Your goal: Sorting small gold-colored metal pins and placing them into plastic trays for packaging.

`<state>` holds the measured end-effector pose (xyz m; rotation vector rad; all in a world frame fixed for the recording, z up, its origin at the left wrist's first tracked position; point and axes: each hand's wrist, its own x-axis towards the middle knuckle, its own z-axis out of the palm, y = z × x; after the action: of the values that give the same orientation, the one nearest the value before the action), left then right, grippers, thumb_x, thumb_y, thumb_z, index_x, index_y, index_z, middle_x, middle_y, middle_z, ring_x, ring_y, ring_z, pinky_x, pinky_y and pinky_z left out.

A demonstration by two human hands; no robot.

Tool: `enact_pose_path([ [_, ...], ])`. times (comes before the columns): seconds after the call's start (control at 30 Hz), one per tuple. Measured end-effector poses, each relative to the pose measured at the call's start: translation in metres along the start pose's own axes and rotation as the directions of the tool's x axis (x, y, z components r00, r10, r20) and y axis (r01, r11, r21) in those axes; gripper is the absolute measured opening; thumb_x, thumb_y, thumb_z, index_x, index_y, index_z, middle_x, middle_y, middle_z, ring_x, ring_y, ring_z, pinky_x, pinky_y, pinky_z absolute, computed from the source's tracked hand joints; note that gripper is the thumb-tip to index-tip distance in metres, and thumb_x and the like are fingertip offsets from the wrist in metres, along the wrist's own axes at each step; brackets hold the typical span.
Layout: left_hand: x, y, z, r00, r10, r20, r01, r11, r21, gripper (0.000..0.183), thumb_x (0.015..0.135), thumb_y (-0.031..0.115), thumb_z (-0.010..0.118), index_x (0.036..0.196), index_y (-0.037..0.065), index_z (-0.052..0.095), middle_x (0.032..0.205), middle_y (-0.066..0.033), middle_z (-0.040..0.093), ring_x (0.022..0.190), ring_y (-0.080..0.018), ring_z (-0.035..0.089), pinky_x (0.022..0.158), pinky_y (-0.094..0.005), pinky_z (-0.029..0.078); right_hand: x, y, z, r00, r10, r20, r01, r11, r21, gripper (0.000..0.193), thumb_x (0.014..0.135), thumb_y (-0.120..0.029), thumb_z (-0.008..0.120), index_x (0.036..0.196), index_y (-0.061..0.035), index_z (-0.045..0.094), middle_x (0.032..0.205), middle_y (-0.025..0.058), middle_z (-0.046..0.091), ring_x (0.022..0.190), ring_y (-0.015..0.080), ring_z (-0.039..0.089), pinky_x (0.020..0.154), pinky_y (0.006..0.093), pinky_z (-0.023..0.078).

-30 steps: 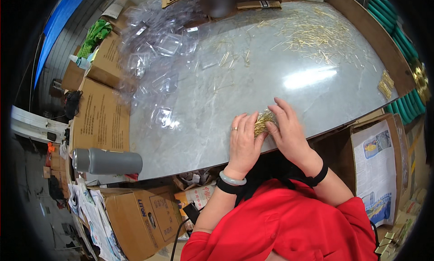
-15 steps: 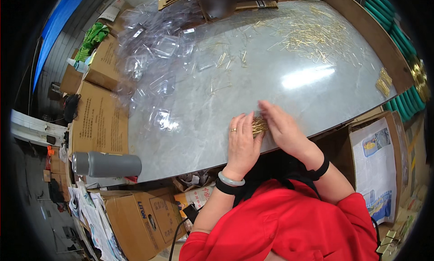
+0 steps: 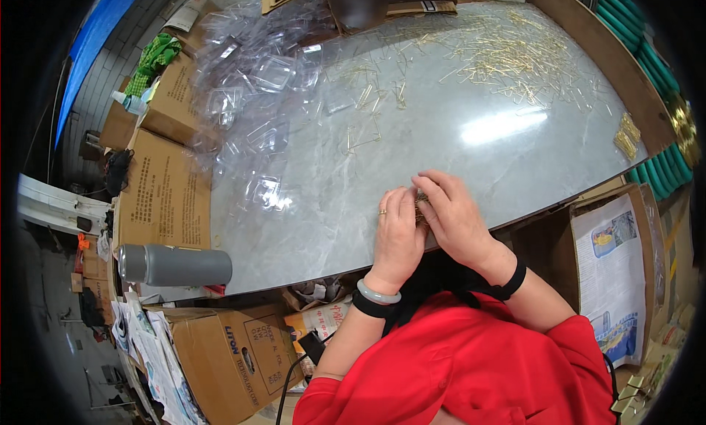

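Observation:
A small bundle of thin gold wire pieces [image 3: 421, 210] sits between my hands near the front edge of the table, mostly hidden by my fingers. My left hand [image 3: 397, 237] is closed against its left side, fingers together. My right hand [image 3: 462, 222] curls over the bundle from the right, its fingers bent and its fingertips close to those of the left. A few loose gold wires [image 3: 364, 139] lie on the grey tabletop [image 3: 338, 211] beyond my hands. A large scattered heap of similar wires [image 3: 507, 57] spreads over the far right.
Transparent plastic boxes [image 3: 268, 75] are piled at the far left. A grey bottle [image 3: 187, 267] lies at the table's left front corner. Gold bundles [image 3: 627, 136] rest by the right edge, along a brown raised board [image 3: 610, 50]. Cartons [image 3: 165, 193] stand left; another box [image 3: 610, 278] stands right.
My right hand has closed in over the bundle, its fingers now bent instead of stretched out. Less of the gold wire shows between my hands.

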<state>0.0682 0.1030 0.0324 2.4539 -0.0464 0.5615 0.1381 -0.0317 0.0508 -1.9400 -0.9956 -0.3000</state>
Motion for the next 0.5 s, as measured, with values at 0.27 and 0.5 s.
enact_pose_path([
  [0.27, 0.001, 0.003, -0.003, 0.999, -0.001, -0.05, 0.0, 1.0, -0.029, 0.075, 0.08, -0.004, 0.068, 0.148, -0.004, 0.036, 0.122, -0.0217, 0.057, 0.117, -0.0399, 0.054, 0.102, -0.0473, 0.043, -0.005, 0.012, -0.001, 0.995, 0.039, 0.091, -0.042, 0.999, 0.026, 0.034, 0.091, -0.006, 0.065, 0.123, 0.0014, 0.06, 0.126, 0.0207, 0.061, 0.119, 0.0396, 0.057, 0.098, 0.0452, 0.05],
  [0.5, -0.003, -0.004, -0.003, 0.997, -0.047, -0.055, 0.042, 0.994, -0.098, 0.093, 0.08, 0.0, 0.073, 0.157, -0.002, 0.021, 0.122, -0.0189, 0.059, 0.119, -0.0372, 0.055, 0.104, -0.0464, 0.043, -0.002, 0.004, -0.011, 0.967, -0.221, 0.126, 0.22, 0.975, 0.018, 0.037, 0.086, -0.004, 0.066, 0.123, 0.0, 0.06, 0.117, 0.0154, 0.062, 0.113, 0.0359, 0.06, 0.094, 0.0427, 0.052],
])
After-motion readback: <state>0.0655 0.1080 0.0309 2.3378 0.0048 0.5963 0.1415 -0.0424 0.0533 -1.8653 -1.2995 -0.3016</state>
